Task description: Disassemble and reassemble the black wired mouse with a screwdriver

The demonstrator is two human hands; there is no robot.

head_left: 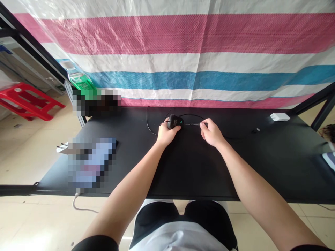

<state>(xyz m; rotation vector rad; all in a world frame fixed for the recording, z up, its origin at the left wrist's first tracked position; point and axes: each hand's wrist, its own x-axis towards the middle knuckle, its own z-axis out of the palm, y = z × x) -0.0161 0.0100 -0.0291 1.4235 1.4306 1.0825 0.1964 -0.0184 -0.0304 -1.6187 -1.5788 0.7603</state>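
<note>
While the left hand (166, 135) had its grip closed round a black rounded device (173, 122) over mid-bench (193, 167), the right grip (211, 133) pinched a slim tool (193, 124), shaft tip at the device's right side, contact unclear. Step looked like working the tool there; next move probably called for steadying the device, shaft straight. Behind: thin cable (147, 120), then striped sheet (162, 82).
</note>
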